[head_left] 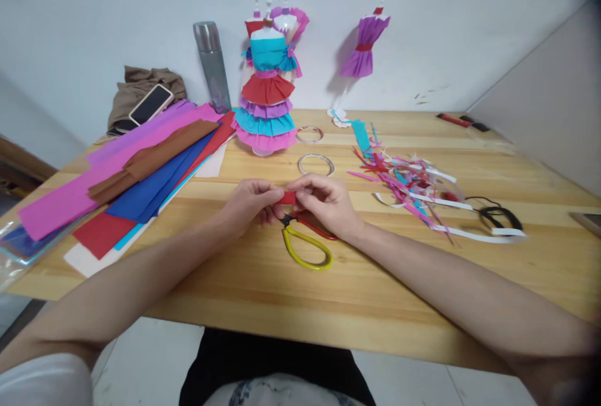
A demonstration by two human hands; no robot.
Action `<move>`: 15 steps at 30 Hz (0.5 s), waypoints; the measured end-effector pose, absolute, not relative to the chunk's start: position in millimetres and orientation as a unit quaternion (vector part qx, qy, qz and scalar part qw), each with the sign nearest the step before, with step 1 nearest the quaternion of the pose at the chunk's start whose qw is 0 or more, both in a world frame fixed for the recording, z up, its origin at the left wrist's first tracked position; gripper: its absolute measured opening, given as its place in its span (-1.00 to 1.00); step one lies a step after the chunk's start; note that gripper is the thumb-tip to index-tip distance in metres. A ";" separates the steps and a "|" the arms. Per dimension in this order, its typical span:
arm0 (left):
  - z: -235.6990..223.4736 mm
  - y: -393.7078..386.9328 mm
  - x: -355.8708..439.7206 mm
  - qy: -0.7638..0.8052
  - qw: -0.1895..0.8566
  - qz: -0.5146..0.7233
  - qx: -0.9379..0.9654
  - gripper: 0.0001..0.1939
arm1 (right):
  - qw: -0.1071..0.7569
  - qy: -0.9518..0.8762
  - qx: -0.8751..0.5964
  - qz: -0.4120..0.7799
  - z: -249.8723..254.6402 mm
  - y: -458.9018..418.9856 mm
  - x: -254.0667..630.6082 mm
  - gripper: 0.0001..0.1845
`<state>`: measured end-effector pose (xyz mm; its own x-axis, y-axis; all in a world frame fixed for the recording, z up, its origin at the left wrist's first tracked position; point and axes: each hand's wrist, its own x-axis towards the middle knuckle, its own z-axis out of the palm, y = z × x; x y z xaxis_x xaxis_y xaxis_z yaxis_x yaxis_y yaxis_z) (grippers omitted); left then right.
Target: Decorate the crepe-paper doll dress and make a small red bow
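Between the fingertips of my two hands is a small piece of red crepe paper [288, 197]. My left hand [253, 206] pinches its left end, and my right hand [323, 203] pinches the right end. Just below the hands lie scissors [307, 256] with one yellow and one red handle loop; their blades are partly hidden under my fingers. Two rolls of tape, one nearer [316, 164] and one farther [310, 135], rest flat on the wooden table [225, 287] beyond my hands.
Folded crepe paper strips [154, 156] in several colours cover the left side. Behind stand dress forms in paper dresses [267, 93], another in a purple dress [366, 49], and a grey flask [213, 68]. A phone [151, 104] lies on brown cloth. Paper scraps [408, 181] and black cord [500, 218] lie right.
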<state>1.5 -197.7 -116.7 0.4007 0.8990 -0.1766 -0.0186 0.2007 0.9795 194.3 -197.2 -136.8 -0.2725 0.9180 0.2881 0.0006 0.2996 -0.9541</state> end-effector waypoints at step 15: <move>-119.7 -196.0 1.4 0.395 0.618 0.371 0.570 -0.60 | 0.465 -0.600 -0.392 0.520 -134.4 -195.2 186.0 -0.60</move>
